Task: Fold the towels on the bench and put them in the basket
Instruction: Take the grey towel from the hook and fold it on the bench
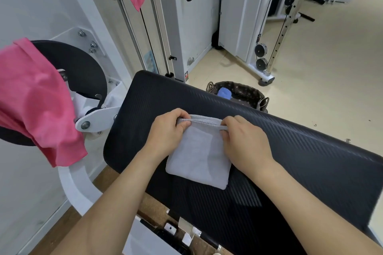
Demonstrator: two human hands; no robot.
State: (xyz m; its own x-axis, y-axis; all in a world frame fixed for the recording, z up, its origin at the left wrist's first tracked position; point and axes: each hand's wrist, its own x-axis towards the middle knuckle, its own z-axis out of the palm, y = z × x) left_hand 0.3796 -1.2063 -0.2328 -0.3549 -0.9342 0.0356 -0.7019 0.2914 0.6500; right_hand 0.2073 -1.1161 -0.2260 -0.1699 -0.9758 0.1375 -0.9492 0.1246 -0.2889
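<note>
We see a folded grey towel [199,157] lying flat on the black counter [300,161]. Our left hand [165,130] and right hand [246,143] each pinch its far hemmed edge, fingers [184,123] curled round the cloth. Beyond the counter, a lined basket [246,90] on the floor holds a blue towel [224,93]. A pink towel [35,99] drapes over the machine at left.

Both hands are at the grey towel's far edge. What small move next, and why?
Probably lift it toward the basket: the grey towel lies as a compact square on the bench, left hand and right hand pinch its stacked far hems, and the basket sits just beyond.
</note>
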